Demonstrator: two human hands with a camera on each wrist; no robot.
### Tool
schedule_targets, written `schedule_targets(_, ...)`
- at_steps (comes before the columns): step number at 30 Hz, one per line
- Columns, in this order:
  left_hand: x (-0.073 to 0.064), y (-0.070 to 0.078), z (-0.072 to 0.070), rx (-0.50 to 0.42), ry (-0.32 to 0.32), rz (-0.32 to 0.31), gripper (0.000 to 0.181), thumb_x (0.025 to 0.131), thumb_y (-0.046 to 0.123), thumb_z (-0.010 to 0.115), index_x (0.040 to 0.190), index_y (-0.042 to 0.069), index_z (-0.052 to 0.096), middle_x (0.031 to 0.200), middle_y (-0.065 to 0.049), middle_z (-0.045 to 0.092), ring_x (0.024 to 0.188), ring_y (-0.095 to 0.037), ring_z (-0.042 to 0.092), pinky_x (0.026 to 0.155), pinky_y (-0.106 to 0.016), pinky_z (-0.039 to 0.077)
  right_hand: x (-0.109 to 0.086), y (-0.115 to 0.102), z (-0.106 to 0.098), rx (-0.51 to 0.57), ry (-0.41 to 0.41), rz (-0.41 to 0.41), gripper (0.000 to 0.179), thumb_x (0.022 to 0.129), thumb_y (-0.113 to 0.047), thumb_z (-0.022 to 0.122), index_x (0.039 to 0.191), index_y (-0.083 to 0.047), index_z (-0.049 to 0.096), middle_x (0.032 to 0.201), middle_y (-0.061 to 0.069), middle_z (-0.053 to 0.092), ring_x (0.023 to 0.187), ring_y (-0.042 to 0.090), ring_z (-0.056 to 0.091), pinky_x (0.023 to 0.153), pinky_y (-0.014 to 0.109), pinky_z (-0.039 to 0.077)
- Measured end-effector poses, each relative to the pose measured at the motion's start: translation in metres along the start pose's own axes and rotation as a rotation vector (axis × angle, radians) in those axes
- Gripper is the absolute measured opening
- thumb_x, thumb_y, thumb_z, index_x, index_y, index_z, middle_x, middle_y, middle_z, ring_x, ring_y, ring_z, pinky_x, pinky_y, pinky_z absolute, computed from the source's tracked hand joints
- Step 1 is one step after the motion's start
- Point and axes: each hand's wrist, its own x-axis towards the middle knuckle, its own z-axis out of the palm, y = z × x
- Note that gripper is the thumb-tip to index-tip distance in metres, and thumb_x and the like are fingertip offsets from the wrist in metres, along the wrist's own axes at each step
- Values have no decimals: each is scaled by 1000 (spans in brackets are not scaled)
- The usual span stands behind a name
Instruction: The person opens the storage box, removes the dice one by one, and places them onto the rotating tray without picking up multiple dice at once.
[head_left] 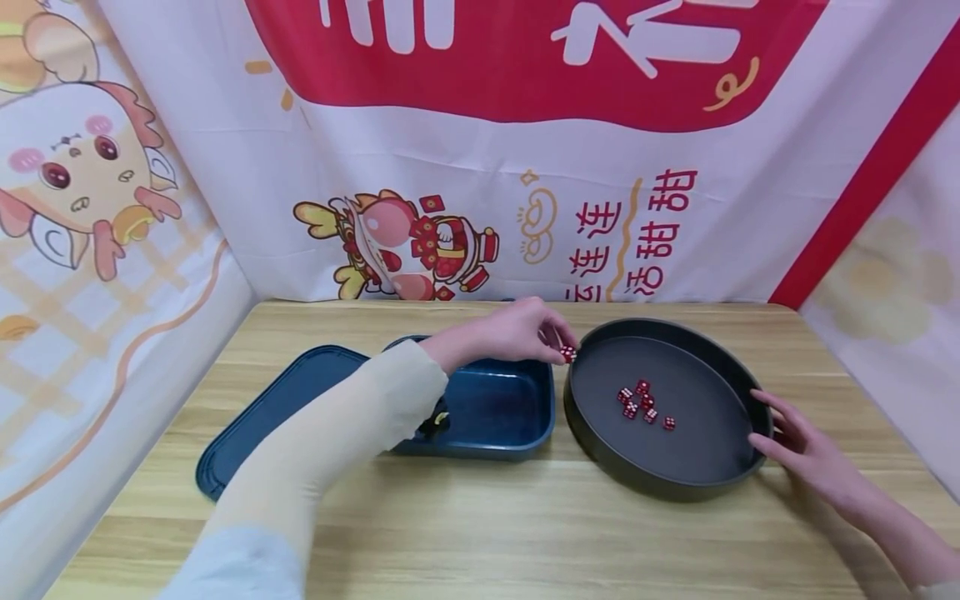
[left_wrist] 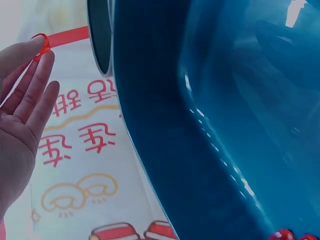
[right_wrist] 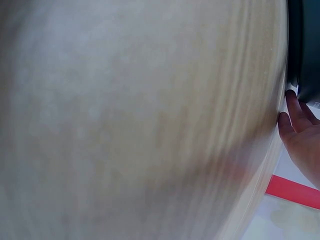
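My left hand [head_left: 521, 329] pinches red dice [head_left: 568, 354] with white pips between thumb and fingertips, above the left rim of a round dark pan [head_left: 697, 458]. The left wrist view shows the red die [left_wrist: 42, 46] at the fingertips; how many are held is unclear. Several red dice [head_left: 647, 402] lie loosely grouped on the pan's floor. My right hand [head_left: 806, 454] holds the pan's right rim, thumb and index finger over the edge. Beneath my left forearm stands a blue rectangular box [head_left: 495, 408], partly covered by the sleeve. More red dice [left_wrist: 284, 235] show inside it in the left wrist view.
A blue lid [head_left: 262, 417] lies left of the box, partly under the left arm. Some small black item [head_left: 435, 421] shows in the box beside the sleeve. Printed cloth [head_left: 480, 125] hangs behind the wooden table [head_left: 480, 533] and along both sides.
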Motion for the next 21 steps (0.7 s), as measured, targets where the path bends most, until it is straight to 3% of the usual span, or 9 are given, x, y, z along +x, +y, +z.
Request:
schedule_targets(5, 25, 4, 8, 2, -17, -17, 24, 87, 11, 74, 111, 7, 72, 96, 4, 70, 85, -7, 64, 76, -18, 51, 0, -2, -1, 12, -3, 5, 65, 101, -12, 54, 156, -23, 21, 153, -2, 21, 128, 61, 20, 83, 3, 34)
schedule_targets(10, 46, 5, 19, 42, -54, -17, 22, 89, 10, 72, 111, 9, 72, 95, 5, 68, 85, -7, 62, 75, -17, 50, 0, -2, 0, -1, -5, -1, 65, 101, -12, 54, 156, -22, 21, 153, 9, 21, 127, 58, 25, 82, 4, 36)
schedule_targets(13, 58, 5, 25, 81, -71, 2, 20, 89, 10, 72, 109, 11, 72, 94, 8, 67, 85, -5, 61, 74, -15, 49, 0, -1, 0, -11, -2, -7, 65, 101, -12, 54, 156, -22, 21, 153, 9, 23, 134, 33, 33, 83, 5, 36)
schedule_targets(17, 71, 4, 34, 114, -96, 3, 18, 89, 10, 72, 107, 11, 73, 92, 9, 66, 85, -4, 60, 75, -14, 47, -1, 1, 0, -10, 6, -23, 64, 100, -11, 55, 155, -21, 23, 149, -1, 27, 118, -8, 36, 83, 5, 37)
schedule_targets(21, 82, 3, 41, 128, -117, -9, 18, 89, 8, 72, 107, 8, 73, 91, 7, 67, 85, -6, 60, 75, -15, 47, -1, 1, 0, 2, 2, -27, 64, 100, -10, 54, 155, -21, 23, 149, -1, 26, 113, -14, 35, 84, 5, 37)
